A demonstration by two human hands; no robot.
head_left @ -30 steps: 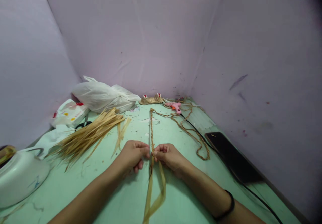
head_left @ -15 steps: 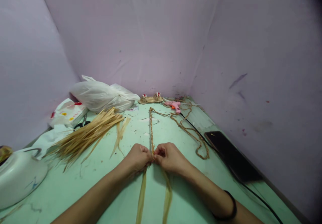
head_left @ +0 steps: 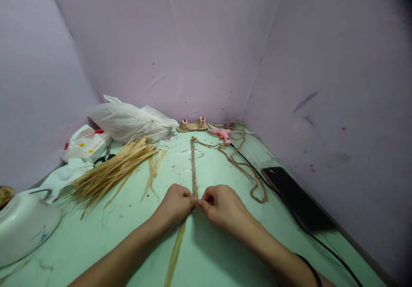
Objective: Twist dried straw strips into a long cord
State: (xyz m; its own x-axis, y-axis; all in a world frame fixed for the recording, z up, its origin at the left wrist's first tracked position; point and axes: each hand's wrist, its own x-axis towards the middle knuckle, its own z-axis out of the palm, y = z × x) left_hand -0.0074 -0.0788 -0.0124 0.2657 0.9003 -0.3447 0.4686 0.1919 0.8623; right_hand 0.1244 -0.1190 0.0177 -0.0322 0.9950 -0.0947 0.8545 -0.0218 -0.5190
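Observation:
A thin braided cord (head_left: 193,162) of dried plant strips runs straight toward me across the green table. At its near end, my left hand (head_left: 178,201) is closed in a pinch on the braid. My right hand (head_left: 219,203) pinches thumb and fingertips together right beside that end; what sits between them is too small to make out, likely a strand of the braid. One flat pale-green strip (head_left: 175,252) hangs from under my left hand toward the near edge. The cord's far end bends right and continues as a loose length of rope (head_left: 246,171).
To the left lie a bundle of dried strips (head_left: 112,175), black-handled scissors (head_left: 104,159), a white plastic bag (head_left: 131,121) and a white bowl (head_left: 28,229). A pink glue gun (head_left: 222,135) with a black cord and a dark phone (head_left: 298,199) are on the right. Woven slippers (head_left: 193,126) rest by the wall.
The strip that hung below my right hand no longer shows. My right forearm has swung slightly outward to the right, and the left-hand strip's lower end has shifted left.

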